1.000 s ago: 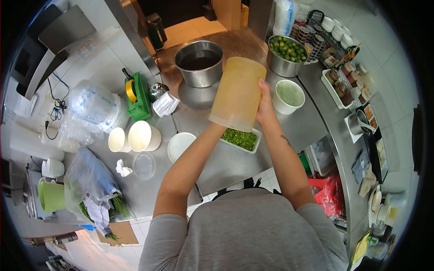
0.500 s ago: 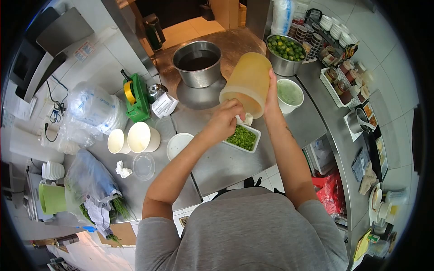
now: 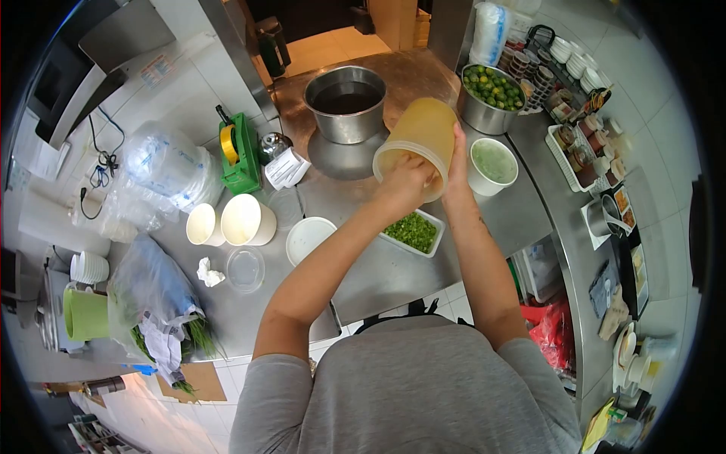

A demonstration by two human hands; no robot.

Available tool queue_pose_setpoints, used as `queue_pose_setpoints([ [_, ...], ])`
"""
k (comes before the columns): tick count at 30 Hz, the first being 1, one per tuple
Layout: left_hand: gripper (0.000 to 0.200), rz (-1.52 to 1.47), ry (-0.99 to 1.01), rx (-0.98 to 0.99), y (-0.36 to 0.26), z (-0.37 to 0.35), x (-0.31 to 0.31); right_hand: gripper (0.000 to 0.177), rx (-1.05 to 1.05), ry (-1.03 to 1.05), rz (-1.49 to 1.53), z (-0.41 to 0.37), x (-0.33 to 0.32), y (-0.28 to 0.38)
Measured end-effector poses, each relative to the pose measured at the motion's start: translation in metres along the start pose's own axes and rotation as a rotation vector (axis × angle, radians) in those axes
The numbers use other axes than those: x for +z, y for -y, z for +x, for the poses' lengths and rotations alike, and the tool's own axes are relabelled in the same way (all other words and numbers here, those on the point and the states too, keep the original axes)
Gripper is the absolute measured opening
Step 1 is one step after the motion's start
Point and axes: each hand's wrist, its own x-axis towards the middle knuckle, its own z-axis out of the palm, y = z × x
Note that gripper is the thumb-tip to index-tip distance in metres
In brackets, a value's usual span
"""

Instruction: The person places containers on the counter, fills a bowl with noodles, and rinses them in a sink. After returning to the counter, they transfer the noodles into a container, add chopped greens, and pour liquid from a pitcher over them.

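Observation:
My right hand (image 3: 457, 163) is wrapped round the side of a tall yellowish translucent plastic container (image 3: 420, 125), holding it tilted with its mouth facing me. My left hand (image 3: 408, 181) reaches into that mouth, its fingers curled; what they grip is hidden inside. Below the container, a white rectangular tub of chopped green onions (image 3: 412, 232) sits on the steel counter, partly covered by my left wrist. Right of my right hand stands a round white tub (image 3: 493, 168) with pale green contents.
Behind stand a steel pot of dark liquid (image 3: 346, 106) and a pot of green citrus fruits (image 3: 491, 97). On the left are paper tubs (image 3: 248, 221), a white lid (image 3: 310, 240), a green tape dispenser (image 3: 242, 155) and bagged greens (image 3: 162, 303). Condiment jars (image 3: 586, 144) line the right counter.
My left hand has moved from the container's rim into its mouth, and the white thing seen in its fingers is now hidden. The camera view has shifted slightly.

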Motion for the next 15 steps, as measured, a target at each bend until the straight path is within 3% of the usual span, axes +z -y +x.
queue_pose_setpoints([
  [2, 0.021, -0.024, 0.149, -0.025, -0.006, -0.014, -0.018, 0.058, 0.005, -0.029, 0.006, 0.001, -0.001, 0.005],
  [5, 0.023, -0.208, 0.148, -0.168, -0.009, -0.041, -0.055, 0.056, 0.040, -0.036, 0.080, 0.002, -0.010, 0.009],
  [7, 0.023, -0.269, 0.104, -0.435, -0.009, -0.059, -0.077, 0.054, 0.108, -0.077, 0.114, 0.000, -0.012, 0.010],
  [10, 0.019, -0.141, 0.016, -0.623, 0.025, -0.094, -0.093, 0.053, 0.140, -0.017, 0.189, 0.016, -0.040, -0.004],
  [13, 0.025, 0.470, 0.066, -0.384, 0.048, -0.121, -0.091, 0.052, 0.292, -0.086, 0.226, 0.001, -0.019, -0.002],
  [15, 0.032, 0.154, -0.103, -0.385, 0.027, -0.096, -0.092, 0.051, 0.333, 0.001, 0.262, 0.006, -0.024, -0.008],
])
